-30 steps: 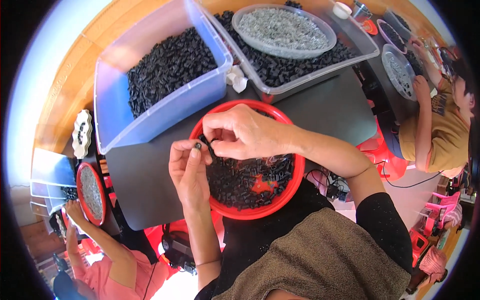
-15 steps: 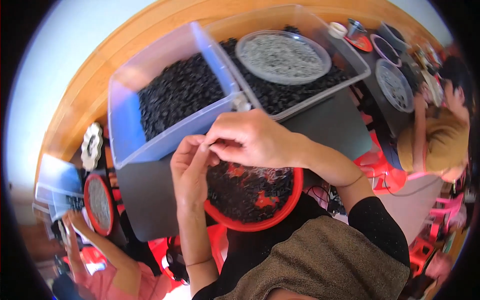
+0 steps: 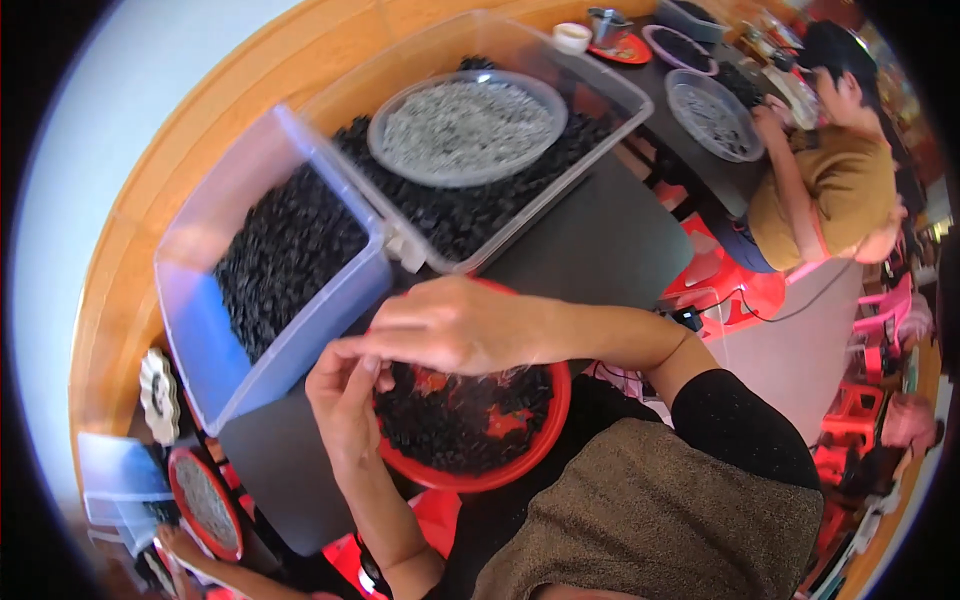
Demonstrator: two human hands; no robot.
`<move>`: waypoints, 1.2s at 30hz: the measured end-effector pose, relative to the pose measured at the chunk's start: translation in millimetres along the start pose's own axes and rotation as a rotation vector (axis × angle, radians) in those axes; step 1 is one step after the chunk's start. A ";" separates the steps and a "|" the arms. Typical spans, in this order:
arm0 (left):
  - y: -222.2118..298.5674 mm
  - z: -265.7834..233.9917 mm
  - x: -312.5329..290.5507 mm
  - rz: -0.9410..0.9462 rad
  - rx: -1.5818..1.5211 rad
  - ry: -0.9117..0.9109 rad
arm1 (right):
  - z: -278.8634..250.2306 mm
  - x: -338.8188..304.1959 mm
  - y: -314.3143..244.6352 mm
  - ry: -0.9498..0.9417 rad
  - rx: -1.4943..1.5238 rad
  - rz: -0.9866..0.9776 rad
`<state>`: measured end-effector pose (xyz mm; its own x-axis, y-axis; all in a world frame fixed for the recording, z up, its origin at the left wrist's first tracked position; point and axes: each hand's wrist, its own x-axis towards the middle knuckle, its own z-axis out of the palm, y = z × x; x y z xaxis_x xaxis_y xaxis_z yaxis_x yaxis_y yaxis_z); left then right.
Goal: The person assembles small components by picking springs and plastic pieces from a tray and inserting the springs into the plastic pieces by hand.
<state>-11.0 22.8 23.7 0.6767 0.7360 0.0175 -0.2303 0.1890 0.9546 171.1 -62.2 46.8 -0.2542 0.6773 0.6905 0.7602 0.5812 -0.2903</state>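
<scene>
My left hand point(image 3: 345, 400) and my right hand point(image 3: 455, 325) meet at the fingertips above the upper left rim of a red basin point(image 3: 470, 484). The fingers of both are pinched together; whatever lies between them is hidden or too small to name. Small black pieces point(image 3: 440, 435) fill the basin, along with some clear ones, and the red, patterned bottom shows through in patches. Just beyond my hands stands a bluish clear plastic bin point(image 3: 190, 320) heaped with black pieces. Beside it a second clear bin point(image 3: 625, 110) holds more of them, with a round tub point(image 3: 375, 140) of small clear pieces on top.
The dark table point(image 3: 590, 235) carries the bins. At the upper right a co-worker in a tan shirt point(image 3: 830, 195) works over a clear tub point(image 3: 700, 120). A co-worker's arm point(image 3: 235, 575) reaches in at the lower left by a red-rimmed tray point(image 3: 205, 505). Red stools point(image 3: 720, 280) and a cable point(image 3: 800, 315) are at the right.
The view has turned, so the bins and the co-worker at the right appear farther left. My joined hands are lower over the basin, and my right fingers now lie flatter across my left fingertips.
</scene>
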 end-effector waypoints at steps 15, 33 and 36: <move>-1.5 5.1 2.9 0.016 0.034 0.008 | 11.9 1.1 -0.5 0.127 0.274 0.297; -14.6 6.0 -31.2 0.026 -0.024 0.212 | 18.8 -2.2 -6.2 -0.159 1.077 0.916; -18.7 6.1 -36.0 0.019 -0.018 0.212 | 23.5 -6.7 -2.3 -0.193 1.103 0.917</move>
<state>-26.8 -11.3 7.0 0.5105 0.8594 -0.0295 -0.2553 0.1842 0.9492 157.0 -57.4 27.3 -0.0824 0.9927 -0.0879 -0.1200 -0.0975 -0.9880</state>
